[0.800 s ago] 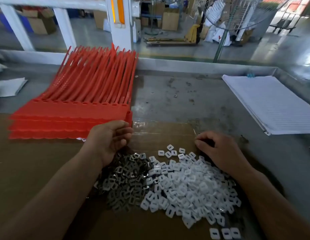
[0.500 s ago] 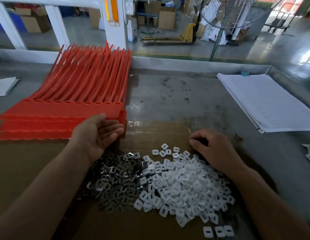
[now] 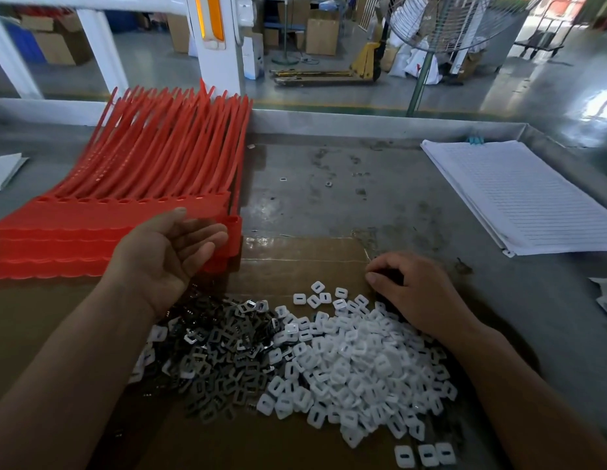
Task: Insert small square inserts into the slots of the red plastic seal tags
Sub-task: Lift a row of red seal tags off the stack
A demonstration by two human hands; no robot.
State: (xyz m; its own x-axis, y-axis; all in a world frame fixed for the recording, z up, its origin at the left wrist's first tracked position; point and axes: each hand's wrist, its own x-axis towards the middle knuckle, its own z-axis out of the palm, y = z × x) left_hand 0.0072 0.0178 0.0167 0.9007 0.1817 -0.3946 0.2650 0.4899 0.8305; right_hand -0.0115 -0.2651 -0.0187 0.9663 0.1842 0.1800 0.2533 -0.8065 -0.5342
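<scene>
- Lots of little white squares are lying in a big pile on the cardboard in front of me. A pile of dark shiny squares is touching it on the left.
- I am holding my left hand open, palm up, with nothing in it. It is right by the near corner of the red tags.
- I am resting my right hand on the far edge of the white pile. Its fingers are curling under, and I cannot tell if they are pinching a square.
- The red tags are sitting in a neat stack on my left, with their long tails pointing away from me.
- I am not seeing any square going into a tag slot right now, and I cannot tell if any slots are filled.
- I am thinking the job is near its start, because both piles are so big. Picking up squares and pushing them into the slots is what is left.
</scene>
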